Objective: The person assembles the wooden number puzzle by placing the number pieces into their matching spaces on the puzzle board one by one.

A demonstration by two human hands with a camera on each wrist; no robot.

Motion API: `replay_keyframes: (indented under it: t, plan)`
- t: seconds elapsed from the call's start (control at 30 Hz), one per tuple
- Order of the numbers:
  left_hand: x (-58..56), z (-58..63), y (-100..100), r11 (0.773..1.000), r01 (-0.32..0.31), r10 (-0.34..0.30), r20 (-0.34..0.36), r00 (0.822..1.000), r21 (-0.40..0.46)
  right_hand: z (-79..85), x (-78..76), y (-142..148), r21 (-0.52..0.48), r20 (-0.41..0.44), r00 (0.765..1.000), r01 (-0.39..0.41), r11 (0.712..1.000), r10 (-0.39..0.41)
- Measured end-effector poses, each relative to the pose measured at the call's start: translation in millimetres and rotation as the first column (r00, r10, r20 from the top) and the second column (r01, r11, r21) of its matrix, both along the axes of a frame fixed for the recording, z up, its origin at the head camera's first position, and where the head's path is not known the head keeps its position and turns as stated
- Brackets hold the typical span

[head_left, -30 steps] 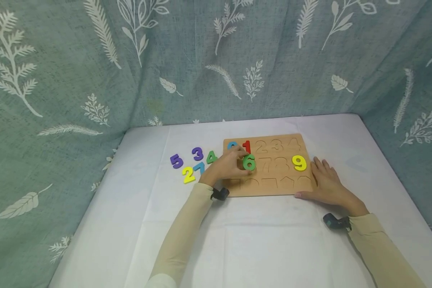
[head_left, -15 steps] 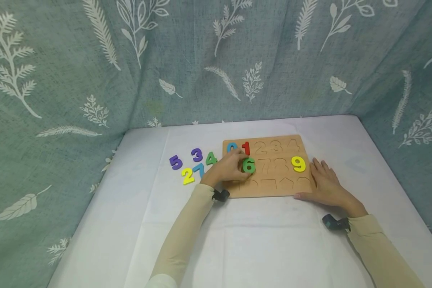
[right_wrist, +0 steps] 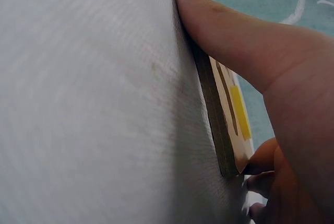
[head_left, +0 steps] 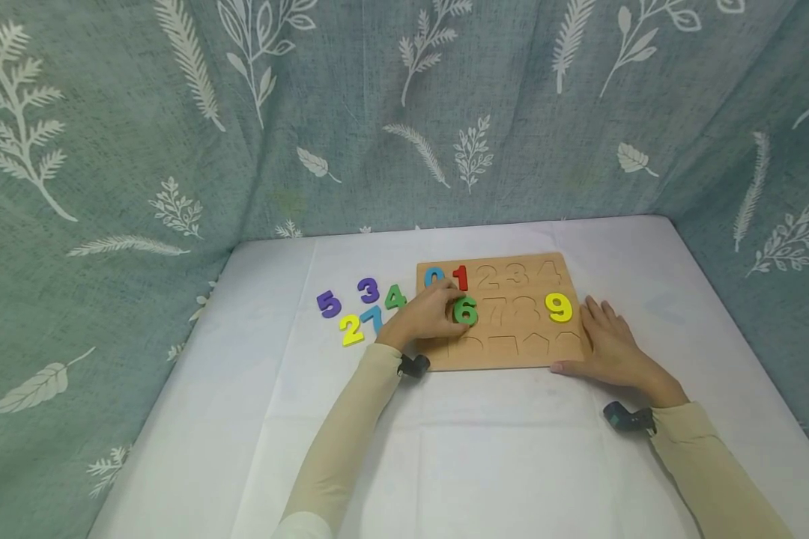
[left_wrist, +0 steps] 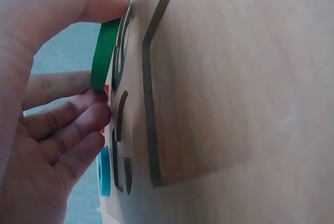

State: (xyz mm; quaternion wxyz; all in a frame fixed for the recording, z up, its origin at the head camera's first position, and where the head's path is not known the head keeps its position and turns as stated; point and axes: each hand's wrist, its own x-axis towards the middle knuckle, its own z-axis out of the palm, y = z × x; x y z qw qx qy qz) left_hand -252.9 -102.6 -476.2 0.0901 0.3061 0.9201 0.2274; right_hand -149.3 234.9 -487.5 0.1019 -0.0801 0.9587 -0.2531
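Note:
A wooden number puzzle board (head_left: 505, 352) lies on the table. Over its middle row my left hand (head_left: 428, 311) pinches a green number 6 (head_left: 466, 311) between thumb and fingers. In the left wrist view that green 6 (left_wrist: 104, 51) stands tilted close over the board's face, thumb at one end. A blue 0 (head_left: 434, 276) and a red 1 (head_left: 461, 278) sit in the top row, a yellow 9 (head_left: 559, 307) at the right of the middle row. My right hand (head_left: 613, 348) rests at the board's right edge, its thumb (right_wrist: 219, 20) along the front edge.
Left of the board lie loose numbers: purple 5 (head_left: 329, 304), purple 3 (head_left: 368, 290), yellow 2 (head_left: 352, 330), blue 7 (head_left: 372, 317) and green 4 (head_left: 395, 296). A white cloth (head_left: 512, 449) covers the table. Behind it hangs a leaf-patterned curtain (head_left: 350, 112).
My left hand has brought the green 6 slightly down and left, closer to the board. My right hand has stayed at the board's edge.

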Motion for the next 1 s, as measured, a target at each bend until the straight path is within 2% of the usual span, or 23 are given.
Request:
replay_keyframes:
  t: [1.0]
  plan:
    - [-2.8, 1.3, -0.5, 0.999, 0.032, -0.031, 0.027, 0.999, -0.023, -4.4, -2.0, 0.9, 0.017, -0.010, 1.000, -0.005, 1.000, 0.005]
